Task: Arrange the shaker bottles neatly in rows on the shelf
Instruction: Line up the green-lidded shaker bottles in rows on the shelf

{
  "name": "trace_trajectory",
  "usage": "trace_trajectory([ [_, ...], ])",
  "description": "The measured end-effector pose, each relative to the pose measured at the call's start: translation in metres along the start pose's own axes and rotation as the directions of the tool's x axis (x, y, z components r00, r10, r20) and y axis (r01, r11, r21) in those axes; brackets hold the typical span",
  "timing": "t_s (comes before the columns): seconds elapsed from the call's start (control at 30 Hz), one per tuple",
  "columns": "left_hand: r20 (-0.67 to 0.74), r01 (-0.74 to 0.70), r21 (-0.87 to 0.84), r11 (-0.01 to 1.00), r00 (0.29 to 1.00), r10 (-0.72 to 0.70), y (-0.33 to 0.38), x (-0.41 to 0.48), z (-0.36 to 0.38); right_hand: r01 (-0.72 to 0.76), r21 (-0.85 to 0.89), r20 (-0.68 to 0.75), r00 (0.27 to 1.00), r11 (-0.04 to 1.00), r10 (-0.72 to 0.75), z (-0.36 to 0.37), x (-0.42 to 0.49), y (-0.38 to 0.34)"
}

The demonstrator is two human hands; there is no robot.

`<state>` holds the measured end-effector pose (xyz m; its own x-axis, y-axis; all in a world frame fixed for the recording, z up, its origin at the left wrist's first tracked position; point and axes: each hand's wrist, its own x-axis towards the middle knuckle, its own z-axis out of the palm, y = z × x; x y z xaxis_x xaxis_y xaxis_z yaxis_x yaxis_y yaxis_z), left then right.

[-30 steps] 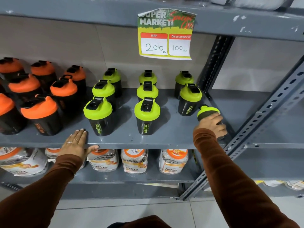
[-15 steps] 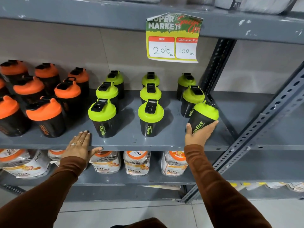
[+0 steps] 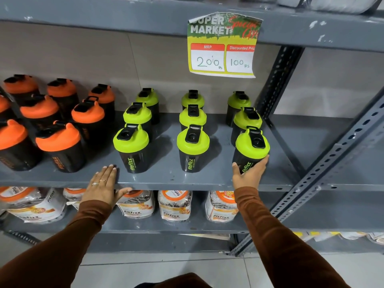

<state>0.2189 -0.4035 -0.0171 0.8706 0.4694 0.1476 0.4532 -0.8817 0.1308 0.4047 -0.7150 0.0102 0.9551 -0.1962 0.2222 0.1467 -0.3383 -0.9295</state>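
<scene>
Black shaker bottles stand in rows on the grey shelf [image 3: 207, 179]. Several with orange lids [image 3: 58, 140] fill the left side. Several with green lids form three columns on the right. My right hand [image 3: 248, 173] wraps the base of the front green-lidded bottle [image 3: 252, 145] in the rightmost column; that bottle stands upright in line with the two behind it. My left hand [image 3: 101, 187] lies flat on the shelf's front edge, fingers spread, holding nothing, just left of the front bottle [image 3: 131, 142] of the first green column.
A yellow price sign [image 3: 223, 46] hangs from the shelf above. Slotted grey uprights [image 3: 332, 163] cross at the right. The lower shelf holds packaged jars [image 3: 174, 204] with orange tops. Bare shelf surface continues to the right of the upright.
My right hand brought a green-lidded bottle from the shelf's right end leftward and stood it upright at the front of the rightmost column. My left hand stayed on the shelf edge.
</scene>
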Motion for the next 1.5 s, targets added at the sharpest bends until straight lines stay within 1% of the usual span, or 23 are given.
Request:
trace_trajectory([
  [0.03,-0.030,-0.004,-0.054,0.999,1.000,0.002,0.003,-0.006,0.003,-0.024,0.024,-0.004,1.000,0.999,0.024,0.000,0.000,0.000],
  [0.1,-0.046,0.048,-0.160,0.986,0.997,-0.056,0.021,-0.023,0.005,-0.058,0.079,-0.016,0.998,0.995,0.059,0.000,0.003,0.000],
  [0.13,-0.069,0.041,-0.189,0.981,0.996,-0.055,0.035,-0.030,0.006,-0.061,0.097,-0.014,0.998,0.993,0.062,0.000,0.006,0.002],
  [0.17,-0.112,0.000,-0.205,0.979,0.993,-0.023,0.050,-0.034,0.006,-0.065,0.104,0.001,0.998,0.992,0.065,-0.001,0.008,0.003],
  [0.23,-0.175,-0.126,-0.248,0.960,0.981,0.083,0.082,-0.032,0.008,-0.086,0.094,0.046,0.996,0.992,0.082,-0.005,0.013,0.004],
  [0.3,-0.237,-0.266,-0.330,0.906,0.952,0.193,0.114,-0.019,0.001,-0.089,0.070,0.095,0.992,0.994,0.082,-0.011,0.018,0.002],
  [0.33,-0.260,-0.305,-0.393,0.868,0.942,0.214,0.130,-0.010,-0.004,-0.079,0.054,0.111,0.991,0.995,0.072,-0.013,0.020,0.001],
  [0.37,-0.289,-0.319,-0.470,0.823,0.937,0.198,0.146,-0.001,-0.009,-0.072,0.040,0.124,0.990,0.997,0.067,-0.017,0.022,0.001],
  [0.4,-0.300,-0.295,-0.570,0.767,0.944,0.140,0.161,0.007,-0.013,-0.075,0.025,0.137,0.988,0.997,0.071,-0.020,0.024,0.000],
  [0.43,-0.277,-0.239,-0.684,0.689,0.959,0.057,0.175,0.014,-0.018,-0.080,0.005,0.151,0.985,0.997,0.079,-0.024,0.025,-0.001],
  [0.5,-0.133,-0.064,-0.842,0.535,0.987,-0.092,0.193,0.029,-0.018,-0.094,-0.051,0.182,0.978,0.994,0.102,-0.029,0.028,-0.003],
  [0.53,-0.057,0.006,-0.877,0.480,0.992,-0.116,0.198,0.034,-0.016,-0.097,-0.080,0.194,0.975,0.992,0.111,-0.031,0.029,-0.003],
  [0.57,-0.007,0.042,-0.897,0.441,0.994,-0.109,0.200,0.039,-0.013,-0.096,-0.105,0.202,0.973,0.990,0.116,-0.032,0.030,-0.002],
  [0.6,0.027,0.066,-0.903,0.425,0.995,-0.097,0.200,0.041,-0.010,-0.095,-0.122,0.207,0.971,0.988,0.119,-0.033,0.031,-0.001],
  [0.67,0.065,0.105,-0.893,0.438,0.992,-0.107,0.198,0.043,-0.007,-0.089,-0.137,0.220,0.968,0.987,0.118,-0.035,0.032,0.000],
  [0.8,0.085,0.140,-0.859,0.493,0.987,-0.133,0.197,0.041,-0.003,-0.066,-0.133,0.284,0.953,0.989,0.102,-0.042,0.034,0.001],
  [0.9,0.109,0.170,-0.817,0.550,0.984,-0.143,0.194,0.043,-0.002,-0.049,-0.153,0.321,0.942,0.987,0.096,-0.047,0.036,0.003],
  [1.0,0.097,0.179,-0.783,0.596,0.981,-0.167,0.194,0.043,-0.004,-0.035,-0.197,0.333,0.938,0.980,0.101,-0.050,0.039,0.002],
  [1.27,0.133,0.250,-0.768,0.589,0.963,-0.235,0.199,0.034,-0.006,-0.051,-0.209,0.355,0.927,0.977,0.124,-0.057,0.042,0.006],
  [1.5,0.154,0.280,-0.757,0.590,0.954,-0.256,0.206,0.029,-0.011,-0.061,-0.237,0.373,0.916,0.970,0.148,-0.062,0.045,0.011],
])
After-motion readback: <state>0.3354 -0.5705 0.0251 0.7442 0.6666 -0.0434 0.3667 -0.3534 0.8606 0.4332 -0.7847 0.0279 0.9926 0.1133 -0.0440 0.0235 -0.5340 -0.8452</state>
